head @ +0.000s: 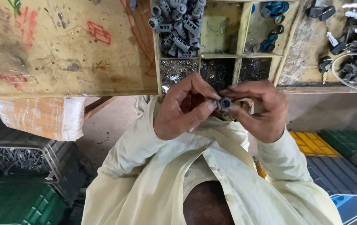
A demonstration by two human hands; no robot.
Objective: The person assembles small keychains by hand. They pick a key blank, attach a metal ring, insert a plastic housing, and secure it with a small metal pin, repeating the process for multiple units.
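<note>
Grey ribbed cylinder (225,102) between hands (224,109)

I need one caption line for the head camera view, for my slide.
Both hands hold a small dark cylinder before a wooden tray of metal parts.

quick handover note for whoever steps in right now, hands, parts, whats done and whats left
Left hand: thumb and fingers pinch the small dark grey cylindrical part, held near the bench edge.
Right hand: fingers close on the same part from the other side.
Parts: pile of grey ribbed cylinders in the wooden divided tray; small shiny metal pieces in the compartment below; blue rings further right.
Done: one part picked up.
Left: cannot tell how far its assembly is; the pile waits.
</note>
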